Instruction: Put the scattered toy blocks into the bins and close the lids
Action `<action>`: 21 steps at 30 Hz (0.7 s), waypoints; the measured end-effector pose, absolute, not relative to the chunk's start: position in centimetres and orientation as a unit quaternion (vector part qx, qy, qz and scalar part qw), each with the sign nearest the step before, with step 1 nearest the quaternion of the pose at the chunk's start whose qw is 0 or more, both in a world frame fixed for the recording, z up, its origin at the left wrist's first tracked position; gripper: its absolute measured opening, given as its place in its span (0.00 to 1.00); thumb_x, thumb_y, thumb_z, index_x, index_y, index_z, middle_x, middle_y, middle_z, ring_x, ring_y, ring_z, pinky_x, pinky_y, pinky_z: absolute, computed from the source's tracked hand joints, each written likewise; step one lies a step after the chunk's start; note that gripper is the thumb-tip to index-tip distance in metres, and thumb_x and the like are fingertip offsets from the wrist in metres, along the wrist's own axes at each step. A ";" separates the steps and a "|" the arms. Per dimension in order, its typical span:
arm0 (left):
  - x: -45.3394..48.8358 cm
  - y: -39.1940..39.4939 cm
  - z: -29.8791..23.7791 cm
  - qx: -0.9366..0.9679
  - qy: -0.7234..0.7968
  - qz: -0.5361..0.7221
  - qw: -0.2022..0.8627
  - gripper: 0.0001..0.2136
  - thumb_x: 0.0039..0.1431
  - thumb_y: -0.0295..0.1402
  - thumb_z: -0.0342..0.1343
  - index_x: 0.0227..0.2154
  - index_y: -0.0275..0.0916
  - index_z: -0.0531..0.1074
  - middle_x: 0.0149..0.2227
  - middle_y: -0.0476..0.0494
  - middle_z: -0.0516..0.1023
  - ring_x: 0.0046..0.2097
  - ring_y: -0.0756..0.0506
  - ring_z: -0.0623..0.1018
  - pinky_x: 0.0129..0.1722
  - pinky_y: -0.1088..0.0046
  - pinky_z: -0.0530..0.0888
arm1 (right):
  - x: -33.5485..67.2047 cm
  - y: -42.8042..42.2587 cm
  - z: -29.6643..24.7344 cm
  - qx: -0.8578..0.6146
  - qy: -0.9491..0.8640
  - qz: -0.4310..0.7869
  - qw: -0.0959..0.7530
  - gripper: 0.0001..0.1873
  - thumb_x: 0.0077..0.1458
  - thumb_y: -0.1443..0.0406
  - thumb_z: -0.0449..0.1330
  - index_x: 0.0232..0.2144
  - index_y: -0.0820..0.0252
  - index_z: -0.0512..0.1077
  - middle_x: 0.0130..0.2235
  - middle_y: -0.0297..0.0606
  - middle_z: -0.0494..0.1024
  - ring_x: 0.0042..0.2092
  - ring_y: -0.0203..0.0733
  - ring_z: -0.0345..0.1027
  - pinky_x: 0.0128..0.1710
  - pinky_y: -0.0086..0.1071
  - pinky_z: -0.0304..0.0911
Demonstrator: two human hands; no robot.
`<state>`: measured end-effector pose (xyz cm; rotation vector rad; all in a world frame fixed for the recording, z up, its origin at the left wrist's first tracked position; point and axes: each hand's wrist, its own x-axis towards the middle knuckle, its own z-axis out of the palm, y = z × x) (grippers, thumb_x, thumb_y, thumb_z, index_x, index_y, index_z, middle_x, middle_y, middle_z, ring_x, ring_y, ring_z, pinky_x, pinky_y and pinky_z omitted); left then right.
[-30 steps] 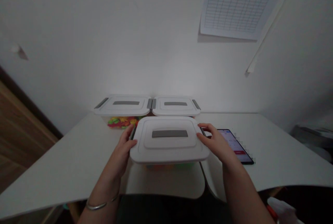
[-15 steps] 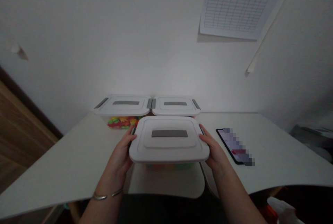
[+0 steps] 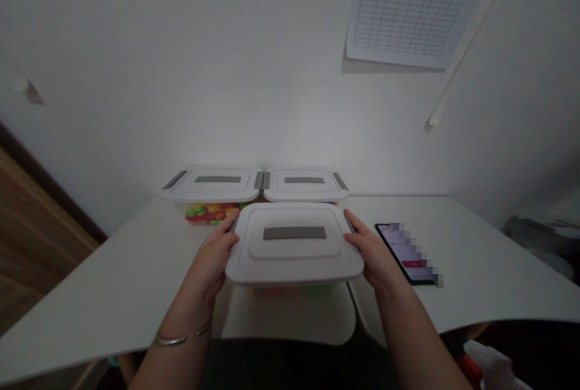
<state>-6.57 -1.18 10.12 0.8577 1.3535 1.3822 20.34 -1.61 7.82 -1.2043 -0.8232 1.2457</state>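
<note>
White plastic lid (image 3: pixel 294 245) covers the clear box (image 3: pixel 294 287) you hold over the counter (image 3: pixel 453 215), your left hand (image 3: pixel 211 251) and right hand (image 3: pixel 374 254) gripping its sides, the right sitting lower than a second ago. Behind, a lidded box (image 3: pixel 211 188) shows colourful contents (image 3: pixel 211 214), with a second box (image 3: pixel 306 186) beside it.

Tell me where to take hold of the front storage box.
Grip the front storage box at its two side edges, from left and right, as the left hand and right hand do: the white lid overhangs there, giving a lip beside the grey latches.
</note>
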 end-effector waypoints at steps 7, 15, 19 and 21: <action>-6.7 -0.8 9.7 0.392 0.573 0.553 0.461 0.35 0.43 0.26 0.52 0.60 0.35 0.66 0.64 0.41 0.66 0.64 0.38 0.66 0.62 0.62 0.63 | 20.9 -1.4 7.6 -0.569 -0.450 0.455 0.517 0.42 0.43 0.66 0.55 0.64 0.59 0.60 0.65 0.32 0.62 0.65 0.50 0.57 0.66 0.45 0.51; -7.9 0.1 8.6 0.531 0.585 0.496 0.360 0.35 0.44 0.35 0.54 0.59 0.33 0.67 0.67 0.37 0.57 0.69 0.37 0.53 0.69 0.59 0.46 | 21.1 -1.0 8.0 -0.573 -0.558 0.372 0.471 0.41 0.44 0.67 0.51 0.64 0.61 0.60 0.66 0.34 0.59 0.68 0.46 0.48 0.68 0.44 0.41; -8.3 0.4 8.4 0.577 0.594 0.450 0.334 0.38 0.45 0.38 0.53 0.62 0.30 0.61 0.69 0.34 0.53 0.70 0.37 0.51 0.69 0.59 0.44 | 21.4 -0.8 7.7 -0.578 -0.586 0.359 0.439 0.42 0.46 0.67 0.50 0.66 0.60 0.55 0.68 0.33 0.55 0.69 0.42 0.43 0.69 0.43 0.36; -8.4 0.5 8.3 0.593 0.596 0.434 0.325 0.39 0.46 0.39 0.52 0.63 0.28 0.59 0.69 0.33 0.51 0.70 0.37 0.51 0.69 0.58 0.44 | 21.6 -0.7 7.5 -0.579 -0.598 0.353 0.427 0.42 0.47 0.67 0.49 0.67 0.60 0.54 0.68 0.33 0.53 0.69 0.42 0.42 0.69 0.43 0.35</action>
